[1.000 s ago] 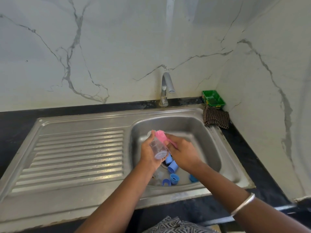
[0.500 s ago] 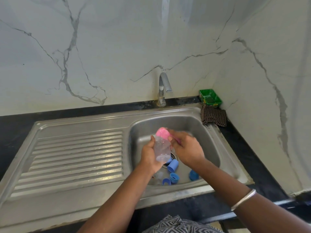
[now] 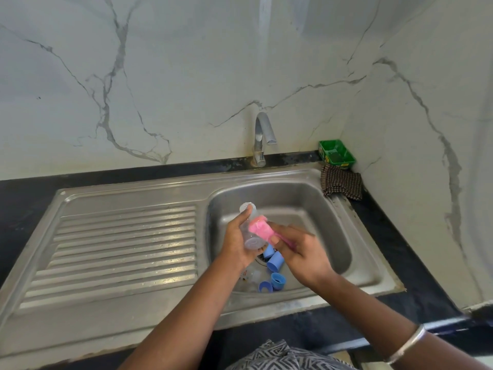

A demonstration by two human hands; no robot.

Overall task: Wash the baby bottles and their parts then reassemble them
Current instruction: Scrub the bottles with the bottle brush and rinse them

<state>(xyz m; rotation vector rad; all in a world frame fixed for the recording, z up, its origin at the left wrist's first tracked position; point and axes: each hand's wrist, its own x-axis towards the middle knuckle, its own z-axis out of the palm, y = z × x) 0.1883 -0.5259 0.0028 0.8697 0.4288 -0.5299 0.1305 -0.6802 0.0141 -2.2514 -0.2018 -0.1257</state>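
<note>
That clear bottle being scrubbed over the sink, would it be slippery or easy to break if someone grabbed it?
The bottle looks like thin clear plastic, so probably light and unlikely to shatter. It is being scrubbed with a pink sponge over the sink, so it is likely wet and somewhat slippery; the left hand wraps right around it. Being round, it would probably roll if laid down.

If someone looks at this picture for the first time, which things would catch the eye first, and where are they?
First the pink sponge brush held by the right hand against the clear baby bottle, which the left hand grips over the sink basin. Next the blue bottle parts lying near the drain on the basin floor. Then the green box in the far right corner, behind a checked cloth.
</note>
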